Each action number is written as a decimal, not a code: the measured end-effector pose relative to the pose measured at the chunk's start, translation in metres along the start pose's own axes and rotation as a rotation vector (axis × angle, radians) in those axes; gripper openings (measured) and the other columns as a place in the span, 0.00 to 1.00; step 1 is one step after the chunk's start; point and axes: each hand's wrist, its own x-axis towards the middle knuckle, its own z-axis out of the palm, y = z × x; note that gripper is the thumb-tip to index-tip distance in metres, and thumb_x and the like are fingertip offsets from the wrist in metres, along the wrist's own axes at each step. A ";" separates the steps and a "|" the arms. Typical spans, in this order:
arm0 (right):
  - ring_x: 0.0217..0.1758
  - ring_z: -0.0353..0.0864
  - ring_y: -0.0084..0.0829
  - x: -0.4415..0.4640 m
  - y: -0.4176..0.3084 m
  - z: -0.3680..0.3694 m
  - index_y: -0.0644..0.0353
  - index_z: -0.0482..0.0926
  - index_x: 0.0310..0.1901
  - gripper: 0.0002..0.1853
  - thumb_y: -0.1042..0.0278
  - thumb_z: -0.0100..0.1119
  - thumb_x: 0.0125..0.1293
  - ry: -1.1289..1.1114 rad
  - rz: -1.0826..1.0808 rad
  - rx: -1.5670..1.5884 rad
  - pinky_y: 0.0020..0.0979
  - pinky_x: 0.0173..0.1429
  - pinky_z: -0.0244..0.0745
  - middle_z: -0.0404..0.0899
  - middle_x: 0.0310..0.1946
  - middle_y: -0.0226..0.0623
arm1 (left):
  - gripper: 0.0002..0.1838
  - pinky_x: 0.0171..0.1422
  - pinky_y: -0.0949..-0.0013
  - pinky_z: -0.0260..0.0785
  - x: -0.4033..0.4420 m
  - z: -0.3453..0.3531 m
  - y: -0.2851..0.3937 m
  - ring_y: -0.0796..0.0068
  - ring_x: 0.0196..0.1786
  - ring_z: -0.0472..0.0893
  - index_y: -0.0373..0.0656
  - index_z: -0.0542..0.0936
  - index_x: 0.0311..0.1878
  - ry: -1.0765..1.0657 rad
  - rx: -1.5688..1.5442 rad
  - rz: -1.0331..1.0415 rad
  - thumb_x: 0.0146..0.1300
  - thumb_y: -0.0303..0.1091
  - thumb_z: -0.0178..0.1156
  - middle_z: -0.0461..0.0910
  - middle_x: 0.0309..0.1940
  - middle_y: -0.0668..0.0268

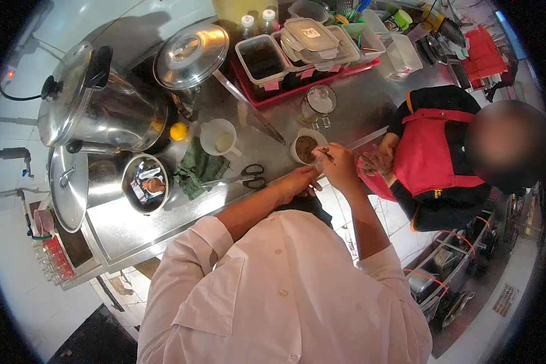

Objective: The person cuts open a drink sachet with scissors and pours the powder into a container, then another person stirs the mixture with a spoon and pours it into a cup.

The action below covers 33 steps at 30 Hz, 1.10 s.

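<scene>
A metal counter (118, 233) is being lined with kitchenware around a white cup (293, 147) of brown contents (306, 148), the landmark here. Beyond the cup, a glass mug (320, 100) is standing, and farther back a red tray (267, 100) is being filled by plastic containers (261, 57). To the cup's left, scissors (253, 176), a green cloth (195, 168) and a white jug (220, 138) are being kept; well left, a large pot (127, 112) is being backed by white wall tiles (121, 18). To its right, a red apron (428, 145) is being worn by another person, whose hands are being held together.

Just right of the cup, a thin utensil (326, 151) is being pinched in the right hand (340, 164), its fingers drawn narrow. Its long axis is running obliquely, the exposed end being directed away from the wearer's body, toward the cup's rim; contact cannot be told. Nearer the body than the cup, the left hand (300, 182) is being kept curled; whether anything is being held cannot be told.
</scene>
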 end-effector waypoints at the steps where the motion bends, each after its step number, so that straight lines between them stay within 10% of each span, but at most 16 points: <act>1: 0.40 0.85 0.46 0.000 0.001 0.004 0.66 0.85 0.39 0.08 0.71 0.61 0.65 -0.011 0.038 0.106 0.38 0.44 0.78 0.84 0.35 0.50 | 0.19 0.36 0.74 0.67 0.002 -0.002 -0.004 0.78 0.32 0.77 0.50 0.76 0.52 0.000 0.000 0.004 0.74 0.54 0.46 0.82 0.37 0.67; 7: 0.39 0.86 0.41 0.007 0.007 0.009 0.65 0.85 0.40 0.09 0.70 0.62 0.64 0.112 -0.088 0.063 0.35 0.43 0.77 0.85 0.36 0.47 | 0.22 0.33 0.70 0.67 0.001 -0.006 -0.022 0.77 0.28 0.76 0.44 0.81 0.50 0.333 0.075 0.113 0.72 0.55 0.54 0.81 0.29 0.68; 15: 0.36 0.85 0.37 0.004 0.007 0.015 0.66 0.85 0.40 0.08 0.71 0.64 0.64 0.103 -0.056 0.181 0.33 0.40 0.76 0.85 0.34 0.46 | 0.22 0.40 0.56 0.71 -0.010 -0.033 -0.022 0.50 0.33 0.81 0.37 0.83 0.38 0.587 0.838 0.525 0.69 0.50 0.59 0.82 0.29 0.49; 18: 0.35 0.85 0.36 0.005 0.000 0.006 0.66 0.85 0.41 0.08 0.71 0.64 0.64 0.129 -0.097 -0.029 0.33 0.39 0.75 0.84 0.31 0.46 | 0.22 0.40 0.56 0.71 -0.031 -0.026 0.000 0.48 0.32 0.81 0.37 0.83 0.37 0.536 0.701 0.358 0.69 0.51 0.59 0.81 0.29 0.48; 33: 0.34 0.87 0.43 0.004 0.004 0.010 0.66 0.86 0.39 0.08 0.70 0.65 0.62 0.147 -0.012 0.165 0.36 0.39 0.77 0.85 0.33 0.51 | 0.23 0.42 0.62 0.72 -0.029 -0.027 -0.006 0.68 0.32 0.81 0.36 0.84 0.39 0.488 0.526 0.372 0.72 0.51 0.56 0.84 0.29 0.56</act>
